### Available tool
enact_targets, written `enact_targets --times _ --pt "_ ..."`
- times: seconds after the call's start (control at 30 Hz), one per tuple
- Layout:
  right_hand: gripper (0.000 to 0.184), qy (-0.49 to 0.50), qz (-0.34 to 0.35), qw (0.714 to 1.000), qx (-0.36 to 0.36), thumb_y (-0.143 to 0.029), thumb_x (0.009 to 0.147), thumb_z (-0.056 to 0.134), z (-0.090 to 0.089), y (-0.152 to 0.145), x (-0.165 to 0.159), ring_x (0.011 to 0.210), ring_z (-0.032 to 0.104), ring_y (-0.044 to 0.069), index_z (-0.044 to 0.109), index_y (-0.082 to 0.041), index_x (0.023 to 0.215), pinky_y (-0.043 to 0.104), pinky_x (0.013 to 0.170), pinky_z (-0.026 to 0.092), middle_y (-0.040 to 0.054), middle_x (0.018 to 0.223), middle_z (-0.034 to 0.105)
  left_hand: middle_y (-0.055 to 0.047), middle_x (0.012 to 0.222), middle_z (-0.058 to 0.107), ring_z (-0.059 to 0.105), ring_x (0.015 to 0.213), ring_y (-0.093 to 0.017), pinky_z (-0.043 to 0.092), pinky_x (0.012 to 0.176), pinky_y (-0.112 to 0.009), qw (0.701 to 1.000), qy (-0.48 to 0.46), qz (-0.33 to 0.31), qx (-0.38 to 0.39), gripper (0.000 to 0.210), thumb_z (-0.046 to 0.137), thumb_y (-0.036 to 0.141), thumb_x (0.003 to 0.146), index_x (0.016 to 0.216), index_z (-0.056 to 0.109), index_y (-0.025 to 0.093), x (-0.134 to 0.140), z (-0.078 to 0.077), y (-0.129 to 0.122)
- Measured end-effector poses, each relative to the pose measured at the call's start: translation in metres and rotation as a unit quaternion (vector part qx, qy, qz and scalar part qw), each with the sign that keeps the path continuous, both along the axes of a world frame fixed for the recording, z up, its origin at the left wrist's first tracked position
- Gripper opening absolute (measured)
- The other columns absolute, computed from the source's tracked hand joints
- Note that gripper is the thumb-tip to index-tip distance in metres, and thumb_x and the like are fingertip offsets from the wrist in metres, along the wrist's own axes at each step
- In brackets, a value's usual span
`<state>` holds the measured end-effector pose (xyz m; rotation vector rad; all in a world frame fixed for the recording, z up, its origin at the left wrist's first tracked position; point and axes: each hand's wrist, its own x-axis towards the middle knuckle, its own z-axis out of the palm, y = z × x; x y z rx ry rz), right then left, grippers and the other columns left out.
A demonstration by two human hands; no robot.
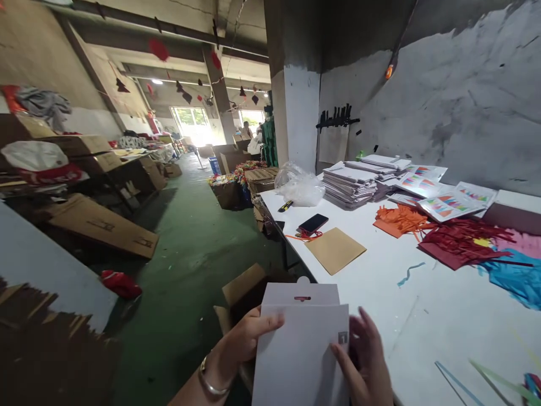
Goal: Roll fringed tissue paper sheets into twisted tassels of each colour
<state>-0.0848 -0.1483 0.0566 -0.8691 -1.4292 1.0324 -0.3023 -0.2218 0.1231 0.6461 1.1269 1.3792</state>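
Packet is near, by the left edge of the table. The left hand pinches its left side; the right hand thumbs its right side, that grip too blurred to tell.

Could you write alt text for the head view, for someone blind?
A person's left-hand grip holds a white hang-slot packet, right-hand grip at its edge, beside a white worktable. On it lie a smartphone, tan sheet and colored fringes; beyond are cardboard boxes and a green floor.
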Motion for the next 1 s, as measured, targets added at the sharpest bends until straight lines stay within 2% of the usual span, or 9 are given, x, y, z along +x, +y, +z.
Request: enact_targets --times 0.03,0.1,0.2,0.37,0.6,0.7,0.83,0.93,1.0 --pt "0.053 -0.035 -0.042 0.995 0.088 -0.037 0.091 0.07 0.004 0.004 0.004 0.108 0.066 0.028 0.052 -0.028 0.14 0.041 0.088 0.057 0.0113 0.127 0.064 -0.015 0.088 0.079 0.075 0.077 -0.03 0.056 0.068 -0.034 1.0 -0.003 -0.004 -0.012 0.05 0.087 0.041 0.067 0.103 0.078 0.009 -0.001 0.003 0.002" --pt "0.046 -0.11 -0.067 0.953 0.276 -0.018 0.091 0.067 0.018 0.016 0.009 0.117 0.061 0.029 0.06 -0.033 0.134 0.045 0.094 0.053 0.0093 0.128 0.064 -0.013 0.088 0.08 0.075 0.079 -0.028 0.056 0.068 -0.032 0.999 -0.009 -0.021 -0.029 0.045 0.088 0.04 0.066 0.101 0.079 0.011 0.0 0.007 0.004" --pt "0.049 -0.182 0.02 0.884 0.431 -0.005 0.093 0.057 0.046 0.035 0.002 0.116 0.061 0.027 0.063 -0.032 0.133 0.044 0.094 0.052 0.0083 0.119 0.068 -0.011 0.087 0.08 0.076 0.081 -0.028 0.057 0.074 -0.033 0.999 -0.021 -0.037 -0.028 0.048 0.087 0.038 0.066 0.106 0.079 0.013 0.0 0.008 0.004" --pt "0.03 -0.18 0.106 0.891 0.403 -0.008 0.094 0.061 0.071 0.049 -0.03 0.096 0.063 0.021 0.068 -0.026 0.116 0.035 0.079 0.055 0.0065 0.102 0.069 -0.009 0.079 0.08 0.075 0.074 -0.026 0.055 0.069 -0.03 0.998 -0.035 -0.037 -0.024 0.058 0.089 0.04 0.063 0.113 0.077 0.013 -0.011 0.006 -0.001" --pt "0.019 -0.156 0.16 0.902 0.369 -0.007 0.093 0.059 0.067 0.046 -0.051 0.082 0.062 0.018 0.067 -0.024 0.089 0.032 0.071 0.052 0.0035 0.088 0.066 -0.011 0.089 0.08 0.074 0.077 -0.024 0.055 0.069 -0.027 0.998 -0.033 -0.026 -0.038 0.059 0.091 0.042 0.062 0.11 0.078 0.011 -0.024 -0.002 -0.01" --pt "0.019 -0.106 0.149 0.928 0.325 -0.008 0.093 0.058 0.047 0.042 -0.046 0.087 0.065 0.019 0.067 -0.024 0.095 0.031 0.073 0.054 0.0049 0.095 0.068 -0.012 0.084 0.08 0.074 0.07 -0.024 0.055 0.062 -0.027 0.997 -0.021 0.043 -0.068 0.052 0.09 0.042 0.063 0.101 0.079 0.009 -0.036 -0.009 -0.016" --pt "0.01 -0.11 0.144 0.974 0.135 -0.024 0.097 0.06 -0.011 0.035 -0.038 0.074 0.068 0.015 0.066 -0.026 0.105 0.023 0.067 0.056 0.0016 0.089 0.07 -0.014 0.087 0.081 0.076 0.078 -0.031 0.06 0.075 -0.039 0.981 -0.011 0.171 -0.087 0.047 0.091 0.042 0.061 0.093 0.078 0.01 -0.075 -0.018 -0.033" --pt "0.025 -0.167 0.171 0.969 0.064 -0.04 0.099 0.054 -0.06 0.037 -0.052 0.061 0.067 0.016 0.072 -0.022 0.1 0.024 0.06 0.057 0.0028 0.077 0.069 -0.014 0.091 0.081 0.076 0.085 -0.035 0.059 0.083 -0.044 0.959 0.038 0.26 -0.105 0.055 0.09 0.045 0.059 0.1 0.076 0.012 -0.099 -0.029 -0.046" --pt "0.039 -0.195 0.195 0.96 0.041 -0.048 0.099 0.048 -0.087 0.042 -0.067 0.069 0.072 0.021 0.075 -0.019 0.098 0.03 0.067 0.06 0.008 0.083 0.073 -0.015 0.094 0.081 0.075 0.091 -0.039 0.058 0.088 -0.048 0.947 0.091 0.282 -0.126 0.06 0.087 0.049 0.061 0.105 0.075 0.011 -0.103 -0.04 -0.05"
